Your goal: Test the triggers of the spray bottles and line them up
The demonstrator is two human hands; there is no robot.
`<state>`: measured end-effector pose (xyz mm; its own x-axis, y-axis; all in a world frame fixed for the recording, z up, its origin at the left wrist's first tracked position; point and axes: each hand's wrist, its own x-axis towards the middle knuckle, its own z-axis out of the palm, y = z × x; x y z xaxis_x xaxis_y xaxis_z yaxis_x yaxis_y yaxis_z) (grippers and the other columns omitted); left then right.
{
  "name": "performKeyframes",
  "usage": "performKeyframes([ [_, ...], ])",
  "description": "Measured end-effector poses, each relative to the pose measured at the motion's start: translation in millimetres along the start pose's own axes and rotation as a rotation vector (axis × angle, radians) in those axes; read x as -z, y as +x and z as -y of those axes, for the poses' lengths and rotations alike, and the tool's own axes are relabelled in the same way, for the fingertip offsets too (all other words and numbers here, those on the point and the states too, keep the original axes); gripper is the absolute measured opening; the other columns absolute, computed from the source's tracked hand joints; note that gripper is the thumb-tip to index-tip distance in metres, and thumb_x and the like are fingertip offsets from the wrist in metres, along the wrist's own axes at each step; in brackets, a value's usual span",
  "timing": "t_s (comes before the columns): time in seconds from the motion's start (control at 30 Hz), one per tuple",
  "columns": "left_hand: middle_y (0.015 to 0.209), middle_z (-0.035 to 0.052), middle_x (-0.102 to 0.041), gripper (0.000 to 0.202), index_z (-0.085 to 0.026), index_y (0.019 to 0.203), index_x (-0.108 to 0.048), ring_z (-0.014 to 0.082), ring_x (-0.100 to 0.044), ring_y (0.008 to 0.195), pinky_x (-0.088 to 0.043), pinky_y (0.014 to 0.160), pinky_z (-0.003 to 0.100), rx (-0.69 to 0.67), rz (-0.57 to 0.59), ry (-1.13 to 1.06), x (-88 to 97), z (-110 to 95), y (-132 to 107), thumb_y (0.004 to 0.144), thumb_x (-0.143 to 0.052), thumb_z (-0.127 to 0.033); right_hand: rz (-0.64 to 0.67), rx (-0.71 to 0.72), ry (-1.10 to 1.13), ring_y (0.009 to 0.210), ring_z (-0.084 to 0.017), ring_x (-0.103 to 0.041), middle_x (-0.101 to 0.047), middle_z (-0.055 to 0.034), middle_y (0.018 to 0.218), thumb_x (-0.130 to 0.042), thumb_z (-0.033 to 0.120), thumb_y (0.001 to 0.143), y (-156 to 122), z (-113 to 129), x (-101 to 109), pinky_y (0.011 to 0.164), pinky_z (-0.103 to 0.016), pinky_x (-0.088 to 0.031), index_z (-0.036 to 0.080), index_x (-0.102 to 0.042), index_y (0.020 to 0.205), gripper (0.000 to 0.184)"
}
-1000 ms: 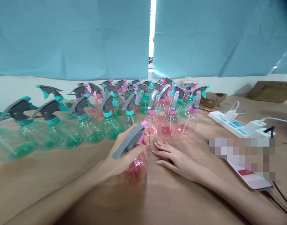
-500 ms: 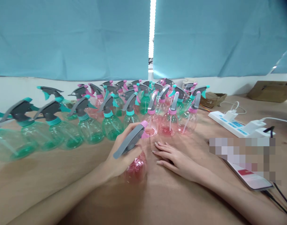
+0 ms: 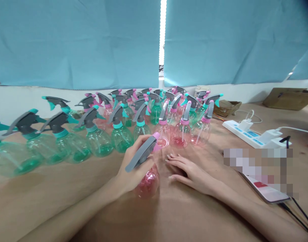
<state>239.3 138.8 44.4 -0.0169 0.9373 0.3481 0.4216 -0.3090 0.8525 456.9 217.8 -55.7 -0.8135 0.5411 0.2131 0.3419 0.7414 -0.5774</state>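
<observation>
Left hand (image 3: pixel 133 168) gripping the pink spray bottle (image 3: pixel 148 184)

I am seeing green spray bottles (image 3: pixel 99 144) standing in a line beyond the pink spray bottle and to its left, while three pink-collared bottles (image 3: pixel 180 139) are crowding the space just beyond it. A white power strip (image 3: pixel 252 136) and a phone (image 3: pixel 272 193) are lying well to its right. My left forearm is reaching in from its near left, the fingers wrapping its neck below the grey trigger head (image 3: pixel 141 154). My right hand (image 3: pixel 191 169) is lying palm down just right of it, fingers loosely spread on the tabletop (image 3: pixel 194 218).
</observation>
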Motion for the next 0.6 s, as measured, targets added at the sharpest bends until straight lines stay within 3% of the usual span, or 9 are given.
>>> performKeyframes([
  [0.33, 0.083, -0.0021, -0.057, 0.02, -0.023, 0.096, -0.054, 0.0154, -0.053, 0.07, -0.047, 0.07, 0.029, -0.022, -0.004, -0.018, -5.8, -0.3, -2.6, 0.077, -0.052, -0.018, -0.034, 0.002, 0.05, 0.131, -0.03, -0.043, -0.048, -0.0131, 0.142, -0.062, 0.054, 0.084, -1.1, 15.8, 0.0, 0.107, -0.05, -0.037, 0.023, -0.042, 0.14, 0.067],
  [0.47, 0.095, 0.0021, -0.06, 0.024, -0.024, 0.103, -0.055, 0.0201, -0.059, 0.085, -0.049, 0.08, 0.034, -0.043, 0.004, -0.073, -9.3, 0.8, -2.3, 0.08, -0.054, -0.02, -0.079, 0.039, 0.084, 0.127, -0.031, -0.046, -0.049, -0.0135, 0.14, -0.063, 0.055, 0.082, -1.0, 35.7, 3.5, 0.103, -0.05, -0.04, 0.026, -0.034, 0.144, 0.074],
  [0.6, 0.108, 0.0043, -0.06, 0.036, -0.025, 0.111, -0.054, 0.0217, -0.06, 0.093, -0.051, 0.081, 0.036, -0.039, 0.008, -0.114, -19.5, -4.0, -2.2, 0.077, -0.053, -0.014, -0.088, 0.053, 0.161, 0.119, -0.031, -0.052, -0.054, -0.0111, 0.133, -0.067, 0.055, 0.078, -2.9, 60.8, 10.2, 0.098, -0.046, -0.044, 0.027, -0.031, 0.144, 0.08],
])
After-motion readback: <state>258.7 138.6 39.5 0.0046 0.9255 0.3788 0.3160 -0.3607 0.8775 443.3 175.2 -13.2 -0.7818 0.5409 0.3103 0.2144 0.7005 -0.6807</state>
